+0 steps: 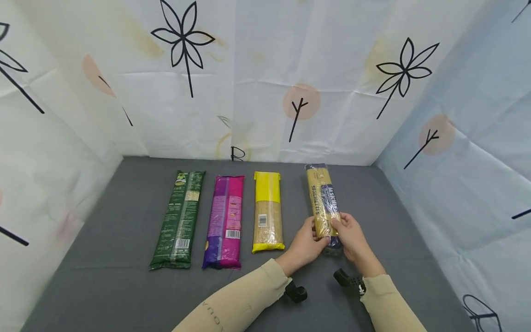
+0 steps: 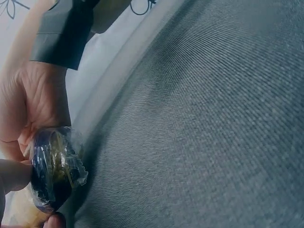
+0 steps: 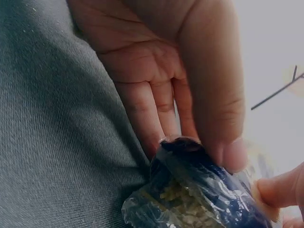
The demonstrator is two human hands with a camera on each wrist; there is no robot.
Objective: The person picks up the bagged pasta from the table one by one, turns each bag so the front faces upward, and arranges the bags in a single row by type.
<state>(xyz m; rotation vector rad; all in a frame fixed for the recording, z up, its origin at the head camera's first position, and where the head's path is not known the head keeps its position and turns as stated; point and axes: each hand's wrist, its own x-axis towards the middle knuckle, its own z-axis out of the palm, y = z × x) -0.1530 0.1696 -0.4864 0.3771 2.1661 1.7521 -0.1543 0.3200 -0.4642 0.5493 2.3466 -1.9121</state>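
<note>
Both hands hold a clear-wrapped pack of spaghetti [image 1: 321, 196] with navy ends at the right of the table. My left hand [image 1: 306, 242] grips its lower left side, the thumb across the near end. On the opposite side, my right hand [image 1: 352, 237] pinches the pack, thumb on top and fingers along the edge. The crinkled near end [image 2: 57, 171] shows in the left wrist view. In the right wrist view, pale pasta ends show through the wrapper [image 3: 190, 204] below the right thumb. The near end seems slightly raised; the underside is hidden.
Left of the held pack lie three more long packs in a row: a yellow one [image 1: 267, 212], a pink and purple one [image 1: 224, 221] and a green one [image 1: 178, 219]. Patterned white cloth [image 1: 257, 55] walls the grey table [image 1: 112, 290] at the back and sides.
</note>
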